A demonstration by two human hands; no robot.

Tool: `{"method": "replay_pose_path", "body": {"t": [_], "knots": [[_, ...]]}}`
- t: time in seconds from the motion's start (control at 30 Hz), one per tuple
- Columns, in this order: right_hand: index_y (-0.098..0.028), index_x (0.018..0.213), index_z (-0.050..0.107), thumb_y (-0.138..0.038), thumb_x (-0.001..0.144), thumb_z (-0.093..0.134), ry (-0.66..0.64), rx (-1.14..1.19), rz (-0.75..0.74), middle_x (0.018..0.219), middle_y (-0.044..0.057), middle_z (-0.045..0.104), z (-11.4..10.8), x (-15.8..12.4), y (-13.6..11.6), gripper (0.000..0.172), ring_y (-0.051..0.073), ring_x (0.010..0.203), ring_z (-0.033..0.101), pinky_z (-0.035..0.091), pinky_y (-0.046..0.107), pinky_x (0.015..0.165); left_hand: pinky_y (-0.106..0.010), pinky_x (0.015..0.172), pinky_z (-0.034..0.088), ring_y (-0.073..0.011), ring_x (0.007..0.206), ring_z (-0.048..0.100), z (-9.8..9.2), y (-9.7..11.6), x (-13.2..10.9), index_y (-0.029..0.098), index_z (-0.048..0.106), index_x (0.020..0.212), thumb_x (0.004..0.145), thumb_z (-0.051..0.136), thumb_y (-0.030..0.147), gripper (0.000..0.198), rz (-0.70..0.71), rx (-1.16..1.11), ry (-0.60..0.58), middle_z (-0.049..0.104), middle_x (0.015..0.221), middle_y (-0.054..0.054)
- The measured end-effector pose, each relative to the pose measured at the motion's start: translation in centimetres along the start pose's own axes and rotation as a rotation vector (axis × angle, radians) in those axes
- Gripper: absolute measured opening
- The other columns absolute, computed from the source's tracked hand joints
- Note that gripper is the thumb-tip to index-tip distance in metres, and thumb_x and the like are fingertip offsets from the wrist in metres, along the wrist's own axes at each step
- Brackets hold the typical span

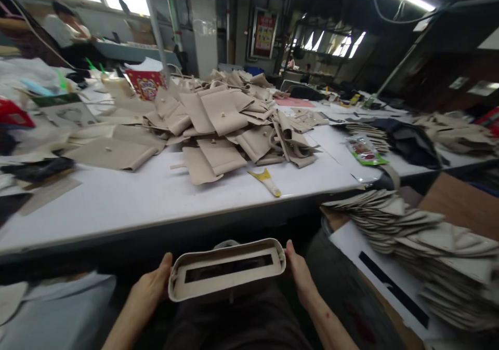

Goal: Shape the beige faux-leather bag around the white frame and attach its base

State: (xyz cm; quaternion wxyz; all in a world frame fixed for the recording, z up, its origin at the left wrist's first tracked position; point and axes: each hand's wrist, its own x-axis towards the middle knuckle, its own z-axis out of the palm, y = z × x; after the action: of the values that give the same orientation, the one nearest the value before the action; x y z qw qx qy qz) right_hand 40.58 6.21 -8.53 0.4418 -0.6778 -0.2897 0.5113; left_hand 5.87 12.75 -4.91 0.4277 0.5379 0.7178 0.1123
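Note:
Low in front of my body, a beige bag piece (230, 283) is held level between my two hands. It has a raised rim with rounded corners, and a long dark rectangular slot runs along its base. My left hand (156, 277) grips its left end, thumb up against the rim. At the opposite end my right hand (297, 268) has hold of it, thumb also on the outside. Most fingers of both hands are hidden behind the piece. A heap of beige leather bag pieces (222, 112), several with small metal studs, lies on the white table (117, 199) beyond.
A yellow-and-white tool (267, 182) lies near the table's front edge. To my right are stacked beige pieces (440, 246) beside a dark bin (346, 282). A red patterned box (146, 82) stands behind the heap. Another person (70, 30) sits far left.

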Motion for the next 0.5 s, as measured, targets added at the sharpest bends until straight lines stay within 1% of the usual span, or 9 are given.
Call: {"method": "replay_pose_path", "body": {"t": [0.03,0.07,0.1,0.17,0.23,0.27,0.33,0.4,0.5], "knots": [[-0.017,0.065,0.059,-0.072,0.084,0.050,0.011,-0.063,-0.047,0.058,0.001,0.057,-0.5,-0.7,-0.8,0.058,0.014,0.054,0.046,0.032,0.025,0.053,-0.029,0.069,0.046,-0.0299,0.077,0.069,-0.7,0.2,-0.3,0.020,0.069,0.069,0.089,0.030,0.071,0.067,0.067,0.090,-0.034,0.071,0.067,-0.007],[-0.017,0.064,0.058,-0.070,0.084,0.053,0.015,-0.136,-0.094,0.058,0.000,0.056,-0.7,-1.4,-1.6,0.056,0.014,0.056,0.046,0.030,0.025,0.054,-0.030,0.070,0.045,-0.0311,0.081,0.068,-1.2,0.5,-0.7,0.022,0.069,0.072,0.086,0.034,0.073,0.063,0.099,0.205,-0.063,0.072,0.071,-0.006],[-0.018,0.064,0.057,-0.066,0.084,0.056,0.022,-0.240,-0.136,0.059,0.000,0.056,-0.8,-2.1,-2.4,0.052,0.014,0.058,0.047,0.029,0.025,0.055,-0.031,0.070,0.043,-0.0327,0.085,0.068,-1.4,0.9,-1.1,0.025,0.068,0.074,0.084,0.037,0.073,0.058,0.111,0.322,-0.068,0.072,0.075,-0.006],[-0.019,0.066,0.057,-0.054,0.089,0.055,0.044,-0.548,-0.179,0.063,0.000,0.058,-0.4,-3.1,-3.8,0.042,0.016,0.062,0.051,0.028,0.026,0.058,-0.034,0.068,0.040,-0.0369,0.087,0.067,-1.5,2.0,-1.9,0.027,0.066,0.075,0.085,0.036,0.068,0.052,0.085,0.527,-0.028,0.073,0.079,-0.008],[-0.020,0.067,0.054,-0.041,0.095,0.045,0.073,-0.864,-0.190,0.064,0.002,0.060,0.3,-3.5,-4.8,0.037,0.016,0.061,0.053,0.027,0.027,0.058,-0.036,0.066,0.037,-0.0395,0.089,0.067,-1.2,2.7,-2.3,0.027,0.064,0.075,0.088,0.031,0.060,0.048,0.049,0.625,-0.003,0.073,0.083,-0.010],[-0.020,0.067,0.052,-0.035,0.097,0.039,0.077,-0.965,-0.189,0.063,0.003,0.059,0.6,-3.6,-5.1,0.036,0.016,0.060,0.054,0.027,0.027,0.058,-0.037,0.066,0.036,-0.0398,0.091,0.067,-1.1,2.9,-2.3,0.027,0.063,0.075,0.088,0.030,0.056,0.046,0.046,0.637,-0.006,0.073,0.084,-0.011],[-0.020,0.066,0.048,-0.026,0.097,0.034,0.051,-1.014,-0.186,0.062,0.004,0.059,1.0,-3.4,-5.5,0.035,0.016,0.059,0.055,0.028,0.027,0.058,-0.037,0.067,0.036,-0.0392,0.092,0.067,-1.0,2.8,-2.1,0.026,0.062,0.074,0.089,0.030,0.051,0.043,0.072,0.616,-0.033,0.073,0.085,-0.011],[-0.020,0.066,0.046,-0.021,0.097,0.032,0.016,-1.025,-0.191,0.062,0.004,0.060,1.1,-3.0,-5.5,0.035,0.016,0.059,0.057,0.029,0.027,0.058,-0.036,0.067,0.036,-0.0380,0.091,0.068,-0.9,2.3,-1.8,0.025,0.062,0.074,0.088,0.030,0.048,0.041,0.096,0.569,-0.053,0.073,0.085,-0.012],[-0.020,0.067,0.045,-0.017,0.097,0.030,-0.035,-1.060,-0.206,0.064,0.005,0.062,1.0,-2.5,-5.5,0.034,0.016,0.061,0.060,0.030,0.027,0.060,-0.036,0.067,0.036,-0.0377,0.089,0.068,-1.0,1.3,-1.2,0.025,0.062,0.072,0.087,0.031,0.048,0.042,0.104,0.525,-0.056,0.073,0.084,-0.012]]}}
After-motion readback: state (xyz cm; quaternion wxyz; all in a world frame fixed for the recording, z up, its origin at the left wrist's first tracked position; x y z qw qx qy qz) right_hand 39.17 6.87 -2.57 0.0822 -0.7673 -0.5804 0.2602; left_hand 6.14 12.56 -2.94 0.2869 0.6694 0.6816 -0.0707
